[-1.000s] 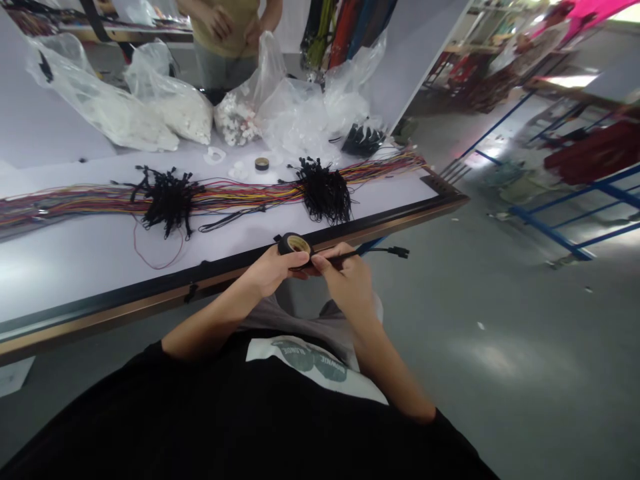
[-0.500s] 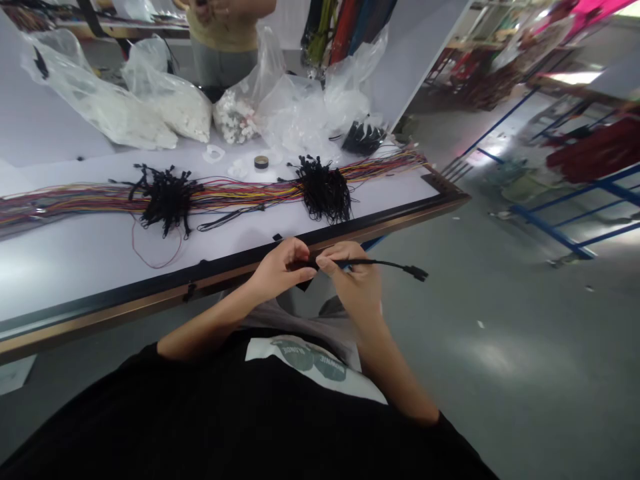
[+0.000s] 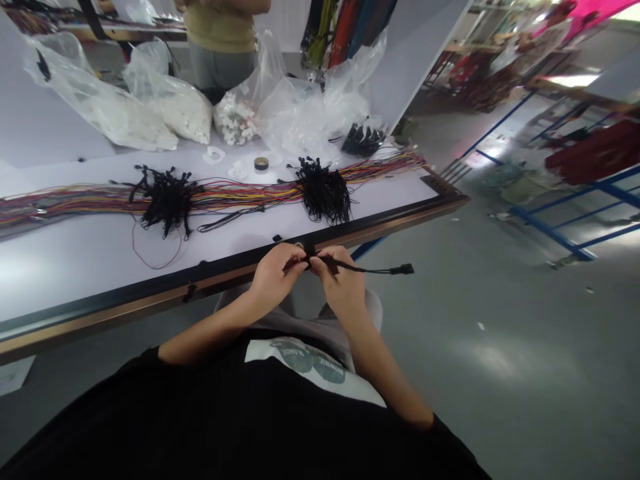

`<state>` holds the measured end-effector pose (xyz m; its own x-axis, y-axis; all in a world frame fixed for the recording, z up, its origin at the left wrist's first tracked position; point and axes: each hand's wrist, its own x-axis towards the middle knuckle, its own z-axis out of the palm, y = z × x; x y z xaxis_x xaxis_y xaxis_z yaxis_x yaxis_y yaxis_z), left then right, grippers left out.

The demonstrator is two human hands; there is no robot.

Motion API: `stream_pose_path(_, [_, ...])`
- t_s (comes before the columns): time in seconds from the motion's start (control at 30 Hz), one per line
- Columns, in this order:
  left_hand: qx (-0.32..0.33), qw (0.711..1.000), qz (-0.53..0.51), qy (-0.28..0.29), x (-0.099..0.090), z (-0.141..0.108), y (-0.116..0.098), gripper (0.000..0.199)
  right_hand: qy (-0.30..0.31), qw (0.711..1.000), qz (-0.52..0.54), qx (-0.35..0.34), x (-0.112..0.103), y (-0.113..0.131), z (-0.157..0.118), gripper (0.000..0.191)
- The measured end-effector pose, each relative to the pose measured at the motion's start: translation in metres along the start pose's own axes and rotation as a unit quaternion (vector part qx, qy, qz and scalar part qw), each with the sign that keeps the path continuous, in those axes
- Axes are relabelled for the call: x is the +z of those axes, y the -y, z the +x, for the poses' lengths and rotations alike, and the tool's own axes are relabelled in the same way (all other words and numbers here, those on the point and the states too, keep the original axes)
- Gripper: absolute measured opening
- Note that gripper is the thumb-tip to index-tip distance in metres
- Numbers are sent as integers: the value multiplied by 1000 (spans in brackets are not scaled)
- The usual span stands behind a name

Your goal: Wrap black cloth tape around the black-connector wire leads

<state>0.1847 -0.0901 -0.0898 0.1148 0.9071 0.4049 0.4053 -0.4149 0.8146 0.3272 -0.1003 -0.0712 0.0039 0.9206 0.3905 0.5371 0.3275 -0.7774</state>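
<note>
The left hand (image 3: 276, 272) and the right hand (image 3: 345, 285) meet at their fingertips, each pinching a black cable (image 3: 367, 271) between thumb and fingers; its connector (image 3: 403, 269) sticks out freely beyond the right hand. The cable is held at the near edge of the surface (image 3: 100, 260), above the person's lap. Behind the fingertips shows part of a tape roll (image 3: 299, 245), mostly hidden, so which fingers bear it I cannot tell. The step in hand looks like binding the cable with tape; the next move would call for a firm pinch on the cable while the tape is drawn tight around it. Farther out, two clusters of black leads, a left one (image 3: 167, 201) and a right one (image 3: 326, 193), lie over coloured wires (image 3: 250, 195), with another tape roll (image 3: 261, 163) behind and clear bags along the back.
</note>
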Motion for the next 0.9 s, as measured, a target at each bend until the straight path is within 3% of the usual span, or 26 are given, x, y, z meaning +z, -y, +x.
stream_pose_path(0.13, [-78,996,-25,33,-8,0,2,10,9,1000,8,-1,-1,1,-1,11])
stream_pose_path(0.23, [-52,997,-1,61,-9,0,5,13,11,999,22,22,-3,2,-1,12])
stream_pose_path(0.47, [24,980,160,115,-8,1,9,16,21,995,63,79,-5,4,-3,13])
stream_pose_path(0.6, [6,971,186,148,-7,2,3,22,27,992,78,100,-2,1,-3,13])
stream_pose_path(0.7, [-54,979,105,163,-8,3,0,18,15,997,30,70,-2,0,-1,12])
stream_pose_path(0.77, [-119,976,-15,183,-10,5,2,12,16,999,0,42,-3,0,0,11])
stream_pose_path(0.83, [-190,949,-164,192,-11,8,8,17,22,1000,-5,21,-4,1,1,11])
stream_pose_path(0.9, [-242,899,-311,191,-10,12,17,38,34,999,6,14,-5,2,1,11])
